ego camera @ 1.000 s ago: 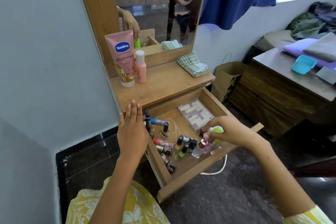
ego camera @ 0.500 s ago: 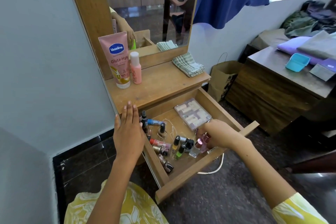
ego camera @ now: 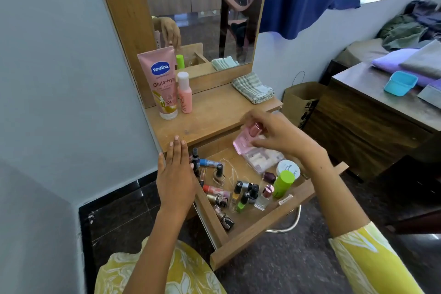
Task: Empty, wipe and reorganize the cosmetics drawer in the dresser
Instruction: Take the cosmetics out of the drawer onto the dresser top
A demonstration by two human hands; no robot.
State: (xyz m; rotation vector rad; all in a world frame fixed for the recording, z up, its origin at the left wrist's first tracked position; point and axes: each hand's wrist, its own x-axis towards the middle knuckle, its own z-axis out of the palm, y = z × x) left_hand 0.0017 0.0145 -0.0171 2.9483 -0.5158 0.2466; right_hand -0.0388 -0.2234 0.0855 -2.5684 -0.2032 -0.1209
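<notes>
Right hand: raised above the back of the open drawer, fingers closed around a pink perfume bottle with a rose-metallic cap, the bottle held tilted and clear of the drawer contents. Left hand: laid flat, fingers together and extended, against the drawer's left wall beside the dresser top; nothing is gripped. Drawer contents: a clear compartmented case at the back, a white round jar, a green-capped bottle, a small clear perfume bottle and a scatter of nail polish bottles, some upright, some lying flat. Dresser top: a pink Vaseline tube stood on its cap, a peach bottle just beside it, and a folded striped cloth well apart at the right, below the mirror.
</notes>
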